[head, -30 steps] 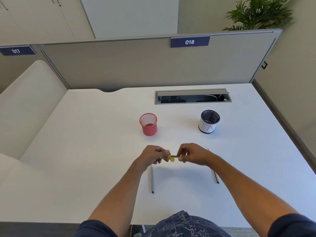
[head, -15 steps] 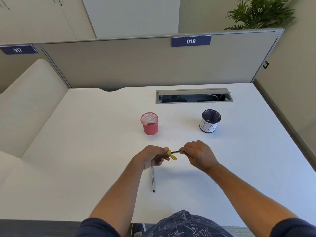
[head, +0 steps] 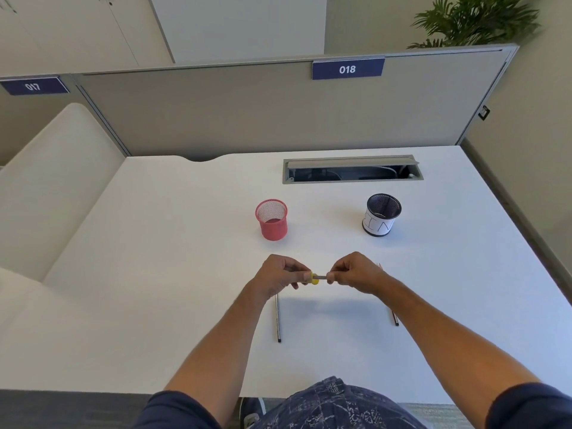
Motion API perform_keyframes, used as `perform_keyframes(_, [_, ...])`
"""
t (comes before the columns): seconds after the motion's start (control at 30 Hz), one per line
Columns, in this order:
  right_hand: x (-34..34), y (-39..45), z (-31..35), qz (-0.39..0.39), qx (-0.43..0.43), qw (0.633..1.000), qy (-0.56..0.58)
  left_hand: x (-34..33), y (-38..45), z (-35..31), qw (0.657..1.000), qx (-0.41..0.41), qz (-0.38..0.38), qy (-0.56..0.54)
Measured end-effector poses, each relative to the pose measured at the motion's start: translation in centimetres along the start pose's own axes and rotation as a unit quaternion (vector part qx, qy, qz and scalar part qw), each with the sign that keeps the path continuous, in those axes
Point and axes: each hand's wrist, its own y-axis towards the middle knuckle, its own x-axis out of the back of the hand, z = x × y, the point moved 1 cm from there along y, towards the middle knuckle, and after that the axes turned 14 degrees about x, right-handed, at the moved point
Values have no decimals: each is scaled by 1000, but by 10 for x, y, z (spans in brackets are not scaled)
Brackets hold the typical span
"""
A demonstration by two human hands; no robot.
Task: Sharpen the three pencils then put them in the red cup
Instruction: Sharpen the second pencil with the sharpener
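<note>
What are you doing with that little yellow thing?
A person is sharpening a pencil. The left hand pinches a small yellow sharpener, and the right hand holds the pencil pushed into it. Two more pencils lie on the white desk: one below the left hand, one partly hidden under the right arm. The red cup holds no pencils yet.

Both bare forearms reach forward and angle inward, bringing the hands close together above the table. The left hand point(head: 278, 275) has its fingers curled in a pinching grip, knuckles up. The right hand point(head: 356, 272) mirrors it, fingers curled and pinching.
</note>
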Motion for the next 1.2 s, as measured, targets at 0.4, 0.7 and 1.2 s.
perform_keyframes(0.4, [9,-2,-13,137,-147,962,186,-3,11,-1,997,-35,-12,61])
perform_keyframes(0.7, [5,5,-3,26,13,998,-49,4,8,5,999,23,-26,-18])
perform_keyframes(1.2, [-3,-2,-8,-198,375,828,-367,0,10,3,972,122,38,-200])
